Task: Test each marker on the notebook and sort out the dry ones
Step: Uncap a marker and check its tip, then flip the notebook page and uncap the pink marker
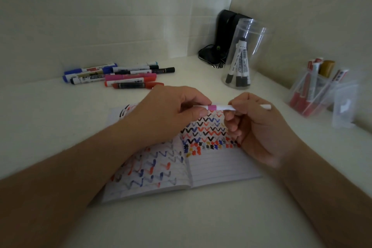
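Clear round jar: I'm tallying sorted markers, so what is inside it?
The clear round jar holds white markers with black caps, caps down. Overlap hides the exact count.

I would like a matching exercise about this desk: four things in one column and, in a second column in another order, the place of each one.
Things:
1. white marker with a pink band
2. open lined notebook with coloured zigzags
3. black-capped white markers
4. loose pile of blue, black, pink and red markers

Places:
A. standing inside the tall clear plastic jar
B. held between the left hand and the right hand
C. lying on the desk at the far left
D. lying flat under both hands

Pairs: 1-B, 2-D, 3-A, 4-C
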